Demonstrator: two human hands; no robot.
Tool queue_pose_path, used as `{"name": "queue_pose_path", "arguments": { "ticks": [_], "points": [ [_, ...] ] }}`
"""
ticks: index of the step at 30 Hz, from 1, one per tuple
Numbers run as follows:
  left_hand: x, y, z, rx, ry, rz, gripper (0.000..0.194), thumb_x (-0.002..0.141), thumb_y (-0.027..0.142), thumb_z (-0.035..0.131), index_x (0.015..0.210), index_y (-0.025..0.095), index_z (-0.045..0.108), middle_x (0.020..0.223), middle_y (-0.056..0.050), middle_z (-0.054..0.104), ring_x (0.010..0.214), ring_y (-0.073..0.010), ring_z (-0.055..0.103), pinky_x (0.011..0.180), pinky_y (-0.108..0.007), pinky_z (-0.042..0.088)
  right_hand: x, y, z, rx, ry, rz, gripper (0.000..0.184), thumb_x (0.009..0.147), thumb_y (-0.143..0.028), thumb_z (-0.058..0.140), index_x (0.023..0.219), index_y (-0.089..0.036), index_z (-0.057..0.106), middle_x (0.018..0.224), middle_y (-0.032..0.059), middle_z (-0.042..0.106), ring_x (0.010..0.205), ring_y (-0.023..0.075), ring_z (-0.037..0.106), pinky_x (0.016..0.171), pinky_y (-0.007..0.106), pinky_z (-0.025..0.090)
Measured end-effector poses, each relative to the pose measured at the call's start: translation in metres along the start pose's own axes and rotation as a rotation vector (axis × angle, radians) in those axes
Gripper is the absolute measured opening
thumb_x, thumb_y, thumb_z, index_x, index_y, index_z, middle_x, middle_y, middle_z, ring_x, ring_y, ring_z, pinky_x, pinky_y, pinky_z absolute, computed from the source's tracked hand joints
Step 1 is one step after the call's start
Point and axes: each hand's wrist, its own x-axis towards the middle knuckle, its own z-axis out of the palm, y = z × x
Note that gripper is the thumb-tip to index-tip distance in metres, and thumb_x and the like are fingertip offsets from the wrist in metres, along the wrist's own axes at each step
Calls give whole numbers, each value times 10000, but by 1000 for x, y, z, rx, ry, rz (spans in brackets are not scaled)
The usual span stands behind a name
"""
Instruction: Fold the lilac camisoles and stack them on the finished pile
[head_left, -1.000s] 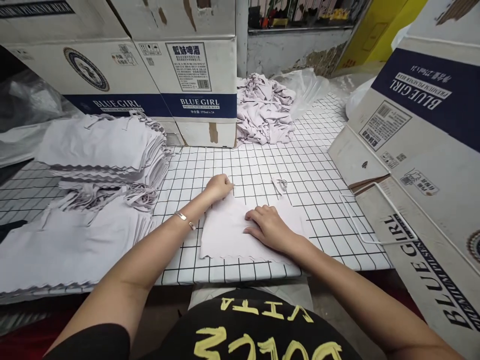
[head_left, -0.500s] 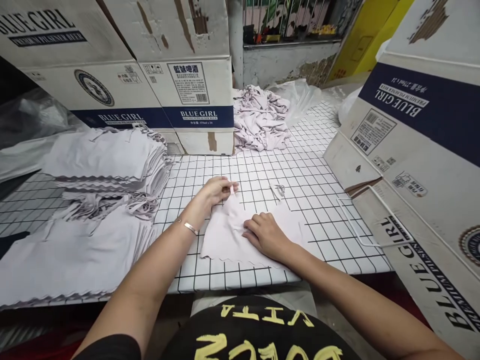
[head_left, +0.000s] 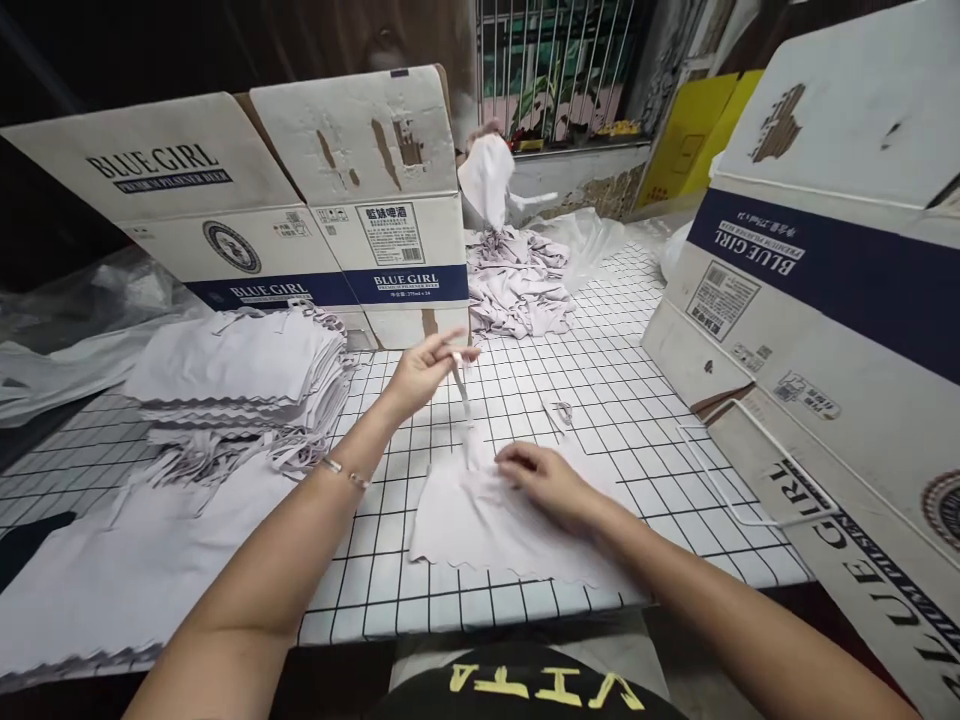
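A pale pink camisole-like garment (head_left: 457, 510) with a wavy hem lies on the grid-patterned tablecloth in front of me. My left hand (head_left: 424, 375) pinches one of its thin straps (head_left: 461, 385) between thumb and fingers, pulling it up and away from the fabric. My right hand (head_left: 547, 480) is over the garment's upper middle, fingers loosely bent and apart, with no cloth visibly gripped. The other strap (head_left: 561, 412) lies curled on the table beyond my right hand.
Stacked matching garments (head_left: 225, 365) stand at left. A crumpled heap (head_left: 517, 285) lies at the back, where another person's hand (head_left: 484, 130) lifts a piece of cloth (head_left: 487, 180). Cardboard boxes (head_left: 405, 330) rise behind and at right (head_left: 675, 330), the right one near a white wire frame (head_left: 720, 500).
My left hand has moved up and away from the garment, drawing the strap out long. My right hand's fingers have loosened. Another person's hand with cloth has appeared at the back. The view has tilted up.
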Motion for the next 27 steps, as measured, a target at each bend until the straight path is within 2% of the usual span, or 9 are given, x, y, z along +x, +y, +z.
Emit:
{"name": "queue_pose_path", "arguments": {
  "ticks": [2, 3, 6, 10, 13, 18, 21, 23, 27],
  "points": [
    [-18, 10, 11, 144, -117, 65, 315, 773, 55, 560, 1030, 141, 720, 1013, -85, 743, 1050, -203, 663, 965, -333, 496, 12, -13, -15, 360, -23, 82, 262, 877, -378, 586, 1034, -178, 648, 1033, 88, 651, 799, 158, 568, 702, 311, 429],
    [-26, 13, 16, 189, -147, 76, 310, 756, 39, 535, 953, 149, 747, 1021, -74, 743, 1052, -199, 661, 955, -320, 504, 18, -20, -22, 490, -71, 91, 307, 857, -397, 617, 1075, -182, 650, 1104, 96, 640, 812, 150, 574, 694, 300, 432],
    [-39, 17, 26, 209, -162, 76, 380, 728, 22, 485, 935, 177, 763, 1025, -42, 744, 1036, -183, 664, 952, -313, 511, 29, -39, -32, 686, -203, 53, 372, 786, -382, 719, 1102, -193, 664, 1182, 92, 614, 828, 125, 567, 678, 265, 430],
    [-40, 11, 33, 193, -142, 26, 383, 716, 41, 480, 941, 174, 760, 1018, -43, 744, 981, -194, 675, 857, -311, 544, 38, -52, -29, 668, -235, 4, 267, 724, -335, 791, 905, -163, 697, 843, 13, 612, 674, 79, 487, 624, 238, 401],
    [-39, 9, 36, 265, -139, -1, 386, 704, 34, 471, 924, 173, 755, 1001, -42, 742, 946, -192, 675, 822, -306, 540, 43, -53, -26, 626, -288, 62, 259, 693, -345, 813, 733, -135, 666, 657, -19, 551, 575, 65, 431, 553, 234, 364],
    [-60, 0, 33, 570, 36, -16, 162, 798, 157, 554, 869, 182, 697, 947, -56, 696, 928, -210, 622, 884, -363, 460, 45, -41, -30, 616, -188, 229, 270, 640, -300, 841, 711, -126, 648, 657, 4, 616, 568, 69, 514, 495, 204, 364],
    [-90, -20, 35, 835, -100, -181, 103, 806, 292, 622, 791, 198, 664, 893, -54, 668, 940, -258, 565, 912, -453, 357, 42, -24, -31, 682, -115, 321, 271, 612, -260, 849, 728, -123, 647, 774, 56, 683, 626, 89, 574, 472, 188, 378],
    [-108, -35, 39, 924, -214, -254, 141, 797, 336, 648, 873, 220, 667, 935, -59, 663, 1001, -288, 523, 923, -484, 289, 39, -13, -28, 691, -70, 377, 279, 593, -249, 854, 746, -119, 661, 774, 59, 683, 609, 86, 564, 446, 186, 365],
    [-123, -51, 45, 988, -224, -314, 162, 781, 347, 665, 868, 212, 641, 984, -72, 629, 1032, -297, 479, 894, -459, 255, 37, -1, -18, 651, 43, 428, 313, 555, -264, 866, 784, -133, 698, 643, -8, 611, 503, 53, 457, 426, 197, 329]
  ]
}}
